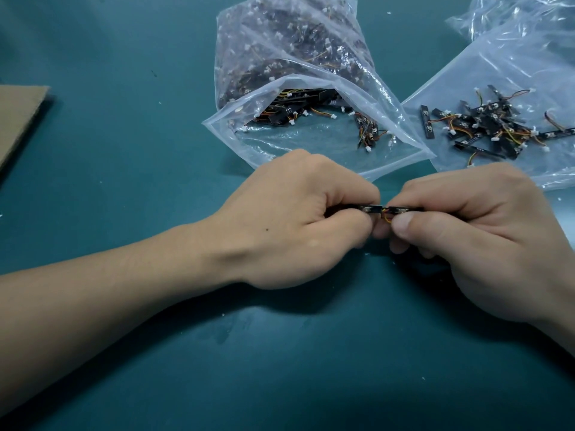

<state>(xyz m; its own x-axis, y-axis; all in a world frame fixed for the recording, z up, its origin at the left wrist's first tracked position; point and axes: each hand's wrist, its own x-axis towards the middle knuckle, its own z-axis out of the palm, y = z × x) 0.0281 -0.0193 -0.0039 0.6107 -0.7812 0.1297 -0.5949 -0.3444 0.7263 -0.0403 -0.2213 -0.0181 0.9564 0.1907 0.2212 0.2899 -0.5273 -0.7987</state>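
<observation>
The step in hand looks like work on the joint between two small black boards, held just above the middle of the desk in front of the open bag. The left hand pinches the left board and the right hand pinches the right board. Each grip is clamped on its own board. The bare ends of the boards stick out and almost meet in the gap between the hands, with a short orange-yellow wire looped just beneath. I cannot tell whether they are being joined or parted. The next move probably calls for a small, straight motion with both boards kept in line and the wire clear of the fingertips. A loose pile of such boards lies toward the desk's far right corner.
</observation>
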